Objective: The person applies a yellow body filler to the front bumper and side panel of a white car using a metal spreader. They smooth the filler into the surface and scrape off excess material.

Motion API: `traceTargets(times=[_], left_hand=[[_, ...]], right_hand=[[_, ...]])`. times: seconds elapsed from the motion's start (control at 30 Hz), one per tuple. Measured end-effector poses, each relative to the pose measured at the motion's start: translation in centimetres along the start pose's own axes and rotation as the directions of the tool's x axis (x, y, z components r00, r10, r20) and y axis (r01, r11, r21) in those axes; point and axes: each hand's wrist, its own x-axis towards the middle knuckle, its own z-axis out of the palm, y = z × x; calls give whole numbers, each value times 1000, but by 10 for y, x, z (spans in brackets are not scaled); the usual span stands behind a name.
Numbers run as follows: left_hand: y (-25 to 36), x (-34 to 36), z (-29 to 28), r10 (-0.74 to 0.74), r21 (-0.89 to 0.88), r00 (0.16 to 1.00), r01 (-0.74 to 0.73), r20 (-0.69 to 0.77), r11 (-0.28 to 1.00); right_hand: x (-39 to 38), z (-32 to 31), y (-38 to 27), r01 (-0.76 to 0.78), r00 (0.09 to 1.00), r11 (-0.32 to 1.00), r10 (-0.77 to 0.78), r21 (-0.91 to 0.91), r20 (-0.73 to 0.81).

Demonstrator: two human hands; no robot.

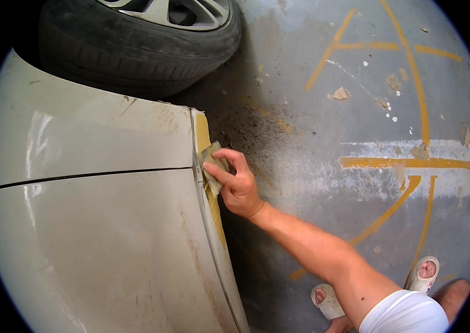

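My right hand (237,186) reaches in from the lower right and is closed around a greenish-tan sanding pad (210,157), pinched between thumb and fingers. The pad lies against the yellow filler (203,129) along the lower edge of a pale, cream-coloured car. More of that filler runs down the edge below the hand. Beside the pad, a dark seam separates the front fender (101,133) from the door (118,238), which shows brownish smears. My left hand is out of view.
A black tyre (135,55) on a silver rim stands at the top, turned outward. The grey floor (301,183) has yellow painted lines, dark grit by the car and flakes of debris. My feet in light sandals (422,283) are at the lower right.
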Motion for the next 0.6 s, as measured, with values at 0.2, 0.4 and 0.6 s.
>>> traceTargets(times=[0.2,0.4,0.6], left_hand=[[1,-3,-10,13,60,999,-11,-35,998],[5,-6,-12,20,103,999,-14,-50,995],[3,-6,-9,7,55,1000,-7,-1,998]], right_hand=[[-30,-3,-19,-43,998,999,41,32,47],[-61,-6,-33,-54,994,997,48,53,102],[-89,-9,-50,-89,986,991,73,104,151]])
